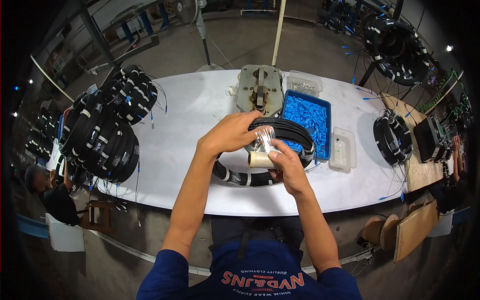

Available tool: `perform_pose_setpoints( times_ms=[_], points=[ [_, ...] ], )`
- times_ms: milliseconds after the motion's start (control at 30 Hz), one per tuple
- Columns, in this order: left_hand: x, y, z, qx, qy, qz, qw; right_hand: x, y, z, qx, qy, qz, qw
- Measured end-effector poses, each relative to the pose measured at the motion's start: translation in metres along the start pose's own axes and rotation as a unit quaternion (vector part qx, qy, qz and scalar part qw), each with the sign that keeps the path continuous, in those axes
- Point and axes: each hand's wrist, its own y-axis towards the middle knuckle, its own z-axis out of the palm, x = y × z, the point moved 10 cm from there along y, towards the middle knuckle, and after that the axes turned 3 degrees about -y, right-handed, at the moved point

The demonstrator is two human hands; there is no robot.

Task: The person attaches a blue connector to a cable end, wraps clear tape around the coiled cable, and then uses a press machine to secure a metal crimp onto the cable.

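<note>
A coil of black cable (287, 129) is tilted up off the white table in front of me, its near side showing bands of clear wrap. My left hand (231, 133) is closed on the coil's upper left part. In my right hand (290, 169) is a small roll of clear film (260, 160) with a cardboard core. A strip of film stretches from this roll up to the cable near my left fingers. Part of my right hand's fingers is hidden behind the roll.
Behind the coil stands a metal press-like device (260, 89). A blue tray (327, 125) of small blue parts and clear plastic boxes (351, 150) sit to the right. Stacked cable coils (100, 142) fill the left end; another coil (392, 137) is at right. Other people work at both sides.
</note>
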Motion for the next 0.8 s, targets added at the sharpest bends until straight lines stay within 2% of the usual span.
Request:
perform_pose_setpoints(
  times_ms=[200, 267, 367, 500, 600, 667, 800],
  points=[
    [0.0, -0.002, 0.003, 0.04, -0.017, 0.027, 0.999, 0.001, -0.004, -0.002, -0.032, 0.004, 0.023, 0.999],
    [0.0, -0.001, 0.005, 0.065, -0.084, 0.045, 0.993, 0.0, -0.004, -0.002, -0.029, 0.011, 0.024, 0.999],
    [-0.007, -0.006, 0.003, 0.074, -0.063, 0.091, 0.991, -0.005, -0.003, -0.002, -0.025, 0.012, 0.027, 0.999],
    [-0.003, -0.008, 0.003, 0.084, -0.076, 0.077, 0.991, -0.005, -0.003, 0.0, -0.011, -0.008, 0.023, 1.0],
    [-0.007, -0.011, -0.001, 0.081, -0.074, 0.113, 0.987, -0.007, -0.002, -0.003, -0.037, -0.023, 0.039, 0.998],
    [-0.01, -0.011, -0.002, 0.078, -0.079, 0.133, 0.985, 0.005, -0.002, 0.003, -0.015, -0.014, 0.023, 1.0],
    [-0.006, -0.008, 0.001, 0.075, -0.099, 0.098, 0.987, 0.022, 0.001, 0.002, 0.02, -0.031, -0.001, 0.999]
  ],
)
